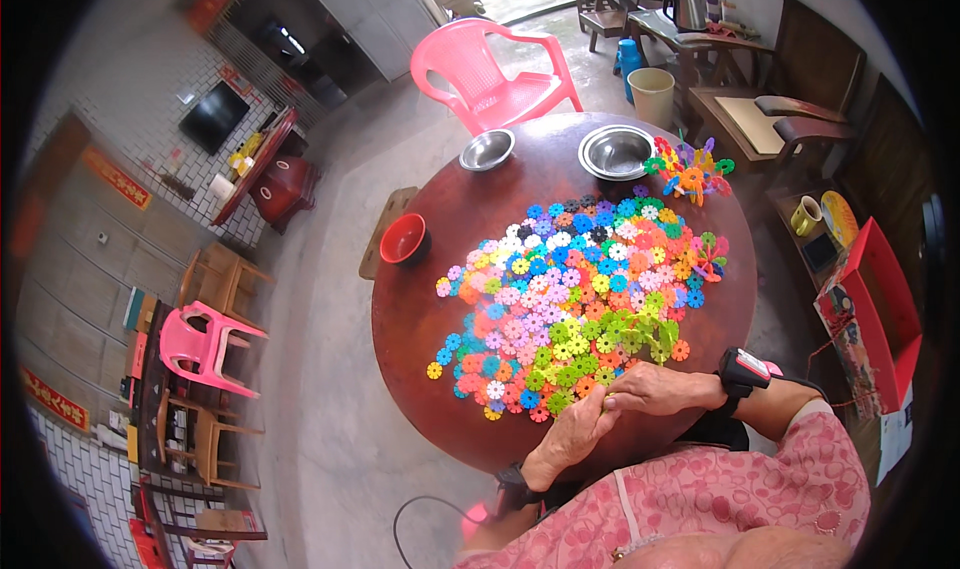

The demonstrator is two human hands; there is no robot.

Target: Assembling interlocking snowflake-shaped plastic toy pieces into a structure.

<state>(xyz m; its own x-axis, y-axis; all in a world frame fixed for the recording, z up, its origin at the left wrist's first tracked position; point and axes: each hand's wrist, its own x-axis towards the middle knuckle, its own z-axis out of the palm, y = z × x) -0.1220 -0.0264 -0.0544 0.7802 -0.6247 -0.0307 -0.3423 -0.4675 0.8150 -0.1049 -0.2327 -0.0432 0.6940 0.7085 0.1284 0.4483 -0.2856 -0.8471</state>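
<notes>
A wide heap of flower-shaped plastic linking discs (530, 309) in many colours covers the middle of the round brown table (430, 399). At its near edge, my left hand (572, 439) and my right hand (655, 387) meet with the fingers closed together. Whatever lies between the fingertips is mostly hidden; only a hint of yellow-green shows there. Just beyond my right hand sits a raised cluster of joined lime-green discs (645, 334). Farther off on the right stand a multicoloured joined cluster (690, 174) and a smaller pink-and-green one (710, 254).
Two metal bowls (487, 150) (617, 153) stand toward the table's far side, and a red bowl (404, 239) at its left edge. A pink plastic chair (497, 79) is behind the table. To the right, a red box (880, 319) rests beside a yellow mug (806, 216).
</notes>
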